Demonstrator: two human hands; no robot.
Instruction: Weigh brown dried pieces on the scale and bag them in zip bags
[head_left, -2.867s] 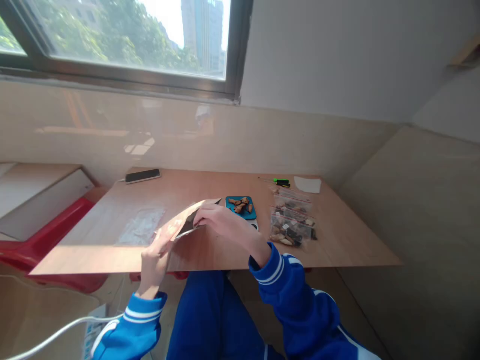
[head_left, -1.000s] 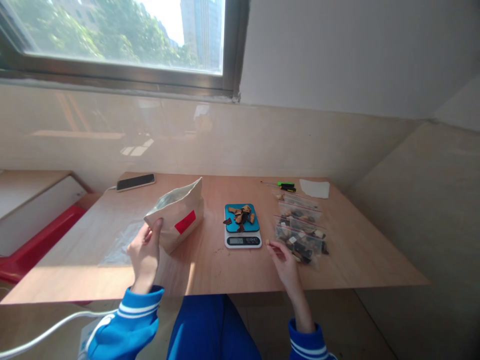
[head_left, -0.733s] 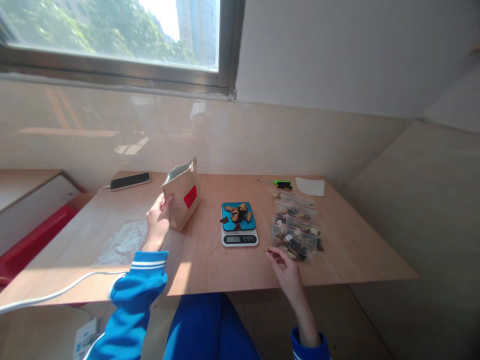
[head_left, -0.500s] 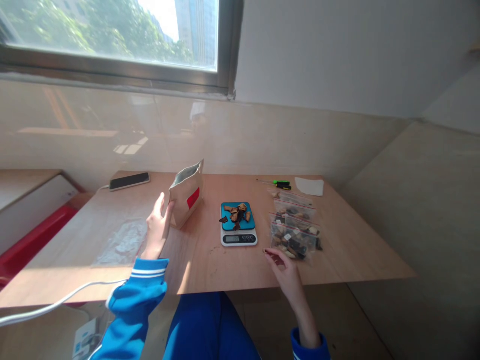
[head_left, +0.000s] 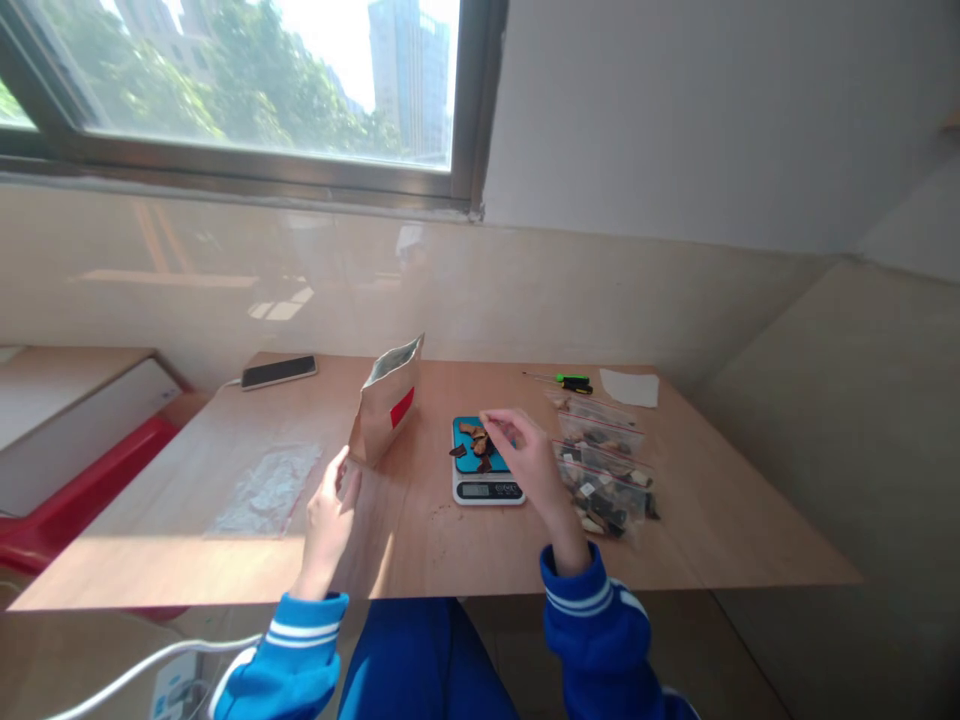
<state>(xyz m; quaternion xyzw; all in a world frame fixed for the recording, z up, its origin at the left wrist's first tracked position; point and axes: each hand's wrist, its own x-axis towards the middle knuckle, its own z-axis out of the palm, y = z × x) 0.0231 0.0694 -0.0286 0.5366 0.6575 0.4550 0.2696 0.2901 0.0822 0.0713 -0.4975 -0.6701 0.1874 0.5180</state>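
Observation:
My right hand (head_left: pixel 529 455) reaches over the kitchen scale (head_left: pixel 487 490), thumb and fingers pinched together. Whatever is between its fingertips is too small to make out. Brown dried slices (head_left: pixel 480 440) lie in a loose heap on the blue weighing plate, partly hidden by this hand. One dark slice (head_left: pixel 457 452) sticks out past the plate's left edge. My left hand (head_left: pixel 328 520) is beside the lower left corner of a kraft paper pouch (head_left: pixel 386 410), its fingers apart. The pouch stands upright with its top open and carries a red label.
Zip bags of dark and pale dried pieces (head_left: pixel 604 490) overlap right of the scale. Behind them lie screwdrivers (head_left: pixel 574 383) and white paper (head_left: pixel 630 388). An empty-looking clear bag (head_left: pixel 266 490) and a phone (head_left: pixel 279 372) lie on the left. Crumbs dot the table near the scale.
My right hand has moved left and forward, from in front of the zip bags to over the scale. My left hand has slid down the pouch's side toward its bottom corner.

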